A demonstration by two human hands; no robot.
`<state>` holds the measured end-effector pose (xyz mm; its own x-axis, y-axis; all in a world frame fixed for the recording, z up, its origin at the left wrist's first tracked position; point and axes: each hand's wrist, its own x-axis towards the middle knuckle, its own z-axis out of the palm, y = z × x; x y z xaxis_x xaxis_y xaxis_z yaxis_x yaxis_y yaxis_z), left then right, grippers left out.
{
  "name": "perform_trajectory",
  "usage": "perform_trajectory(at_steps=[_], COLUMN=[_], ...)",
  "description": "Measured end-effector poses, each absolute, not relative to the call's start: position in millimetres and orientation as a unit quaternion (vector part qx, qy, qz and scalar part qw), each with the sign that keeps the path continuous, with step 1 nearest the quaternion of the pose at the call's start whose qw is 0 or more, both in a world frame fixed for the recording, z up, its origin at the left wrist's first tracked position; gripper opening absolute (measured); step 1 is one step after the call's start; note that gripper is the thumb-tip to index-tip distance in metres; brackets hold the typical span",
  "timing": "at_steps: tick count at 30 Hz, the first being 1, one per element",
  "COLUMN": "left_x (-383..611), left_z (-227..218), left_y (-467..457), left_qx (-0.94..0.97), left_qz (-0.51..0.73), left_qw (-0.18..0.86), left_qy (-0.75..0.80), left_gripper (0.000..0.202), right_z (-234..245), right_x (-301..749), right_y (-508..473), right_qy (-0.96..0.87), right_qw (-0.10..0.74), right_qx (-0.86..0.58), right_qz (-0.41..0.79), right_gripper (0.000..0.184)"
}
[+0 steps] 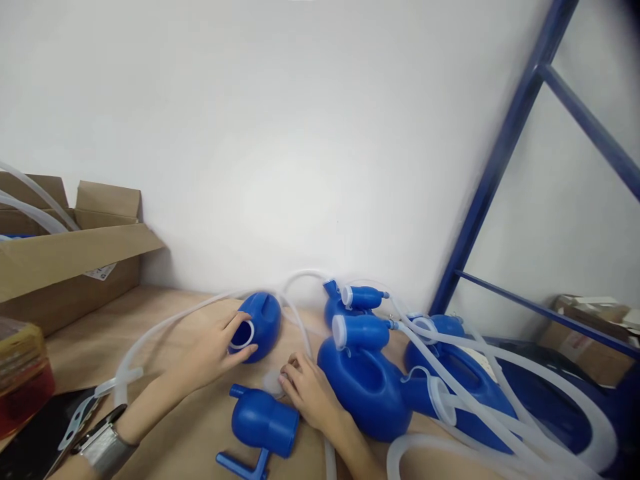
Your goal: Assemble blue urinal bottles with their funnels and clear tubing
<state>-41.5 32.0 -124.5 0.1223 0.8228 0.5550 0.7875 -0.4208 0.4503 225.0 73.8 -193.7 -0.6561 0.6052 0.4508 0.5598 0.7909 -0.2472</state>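
My left hand (213, 350) grips a blue plastic bottle (260, 323) by its white-rimmed mouth as it lies on the wooden table (170, 313). My right hand (310, 393) rests beside it with its fingers curled onto a small translucent white cap (274, 381). A blue funnel-shaped piece with a handle (260, 427) lies just in front of both hands. A translucent white tube (165, 323) runs from the bottle off to the left.
Several more blue bottles with white tubes (400, 373) are piled at the right. An open cardboard box (60, 260) stands at the left, with a red and yellow stack (23, 380) in front of it. A blue metal rack frame (500, 167) leans by the white wall.
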Motion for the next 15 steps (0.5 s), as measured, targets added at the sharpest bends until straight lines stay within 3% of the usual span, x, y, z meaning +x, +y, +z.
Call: perform_trajectory(at_steps=[4, 12, 15], left_x=[-32, -25, -15], left_z=[-132, -137, -134], left_y=[38, 42, 35], left_qx=[0.712, 0.637, 0.641], left_qz=[0.444, 0.514, 0.511], left_qw=[0.085, 0.188, 0.224], left_qy=[0.538, 0.542, 0.526], left_gripper=[0.039, 0.053, 0.05], right_z=[-193, -183, -171], right_x=[226, 227, 224], right_y=[73, 76, 77], right_qy=[-0.908, -0.865, -0.835], right_qw=[0.259, 0.332, 0.368], right_qx=[-0.318, -0.334, -0.31], right_qz=[0.082, 0.174, 0.265], right_gripper=[0.015, 0.045, 0.057])
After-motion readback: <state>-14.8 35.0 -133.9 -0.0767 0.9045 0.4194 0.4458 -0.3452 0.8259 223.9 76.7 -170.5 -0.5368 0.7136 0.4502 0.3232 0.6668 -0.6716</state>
